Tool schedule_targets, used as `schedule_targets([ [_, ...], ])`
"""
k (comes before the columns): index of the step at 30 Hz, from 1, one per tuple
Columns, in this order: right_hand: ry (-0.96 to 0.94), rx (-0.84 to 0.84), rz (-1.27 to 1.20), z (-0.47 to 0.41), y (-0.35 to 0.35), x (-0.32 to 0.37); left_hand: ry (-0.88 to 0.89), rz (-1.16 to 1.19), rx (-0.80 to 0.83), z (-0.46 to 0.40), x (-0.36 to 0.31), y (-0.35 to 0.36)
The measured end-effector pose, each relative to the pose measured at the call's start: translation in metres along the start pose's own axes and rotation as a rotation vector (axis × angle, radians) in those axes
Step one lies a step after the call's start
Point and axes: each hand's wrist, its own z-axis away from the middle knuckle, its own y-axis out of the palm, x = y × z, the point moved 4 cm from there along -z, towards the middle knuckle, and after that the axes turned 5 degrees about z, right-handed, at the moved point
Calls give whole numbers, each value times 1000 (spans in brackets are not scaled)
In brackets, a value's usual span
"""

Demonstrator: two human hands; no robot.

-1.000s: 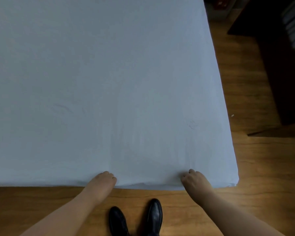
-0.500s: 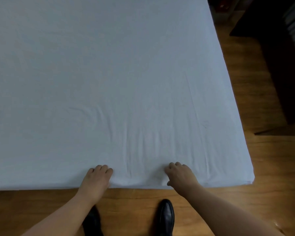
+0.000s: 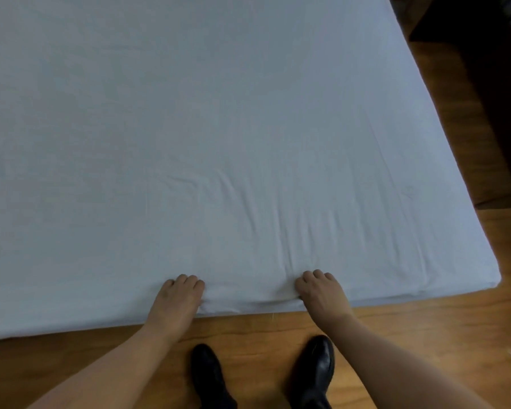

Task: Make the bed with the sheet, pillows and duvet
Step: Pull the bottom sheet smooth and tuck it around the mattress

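- Head view: pale blue cotton sheet [image 3: 219,128] covers the bed, filling the frame from 6 to 12 o'clock.
- Left hand [image 3: 176,299] and right hand [image 3: 322,293], fingers curled, grip its near edge, probably to tension out the wrinkles between them.

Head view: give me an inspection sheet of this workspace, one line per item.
Surface: bed, near right corner in view.
Job's things: sheet spread over it, creased ahead of the hands; pillows, duvet: nothing seen.
Clutter: nothing seen.
Grips: left hand and right hand, fingers curled, each holding the sheet at the near edge.
Cables: nothing seen.
Surroundings: wooden floor; black shoes; dark furniture at right.
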Motion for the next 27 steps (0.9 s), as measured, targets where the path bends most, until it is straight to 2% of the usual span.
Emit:
schedule_targets([
  [5,-48,39,-2,2,-1,-5,87,29,-22,5,0,-2],
  [13,-57,126,-55,10,11,-8,186,68,117,20,-5,10],
  [16,-47,78,-68,9,3,-3,208,36,132,16,-10,7],
  [17,-50,54,-56,6,-3,-1,208,25,146,14,-9,10],
  [20,-47,133,-13,6,-15,4,193,-28,177,9,-4,13],
  [22,-44,61,3,6,-11,5,185,-46,164,11,1,14],
  [23,-25,93,9,6,-10,5,167,-55,163,13,5,13],
  [27,29,159,6,5,-19,15,62,-25,80,28,37,4],
])
